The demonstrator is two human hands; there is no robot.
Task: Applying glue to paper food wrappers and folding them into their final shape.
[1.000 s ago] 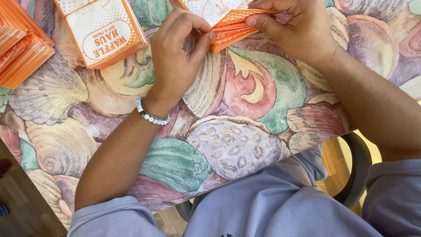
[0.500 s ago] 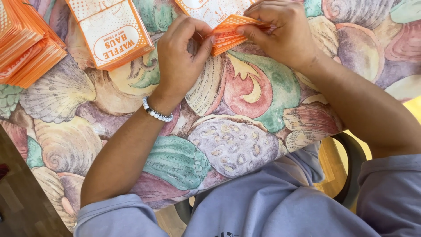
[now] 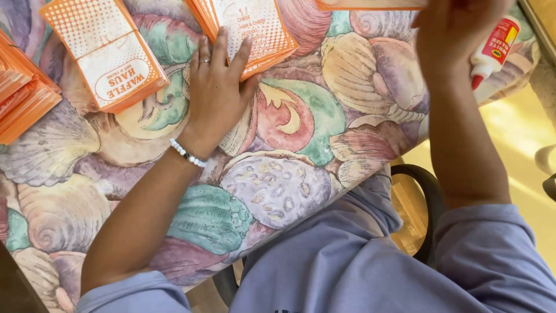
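Observation:
My left hand [image 3: 217, 87], with a ring and a white bead bracelet at the wrist, lies flat with fingers spread on a stack of orange-and-white paper bags [image 3: 260, 26] at the table's far middle. My right hand [image 3: 454, 29] is raised near the top right, pinching the edge of one orange paper bag [image 3: 370, 4] that runs off the top of the view. Most of that bag is out of sight.
A second stack of orange-and-white bags [image 3: 107, 52] lies at the upper left, with a fanned orange pile [image 3: 20, 101] at the left edge. A white glue bottle with red label [image 3: 492, 49] lies at the right. The tablecloth [image 3: 272, 185] has a seashell print. A chair rim [image 3: 425, 191] shows below.
My right hand has lifted one bag off the stack and up to the right. My left hand went from pinching the stack's edge to pressing flat on it. The view shifted right.

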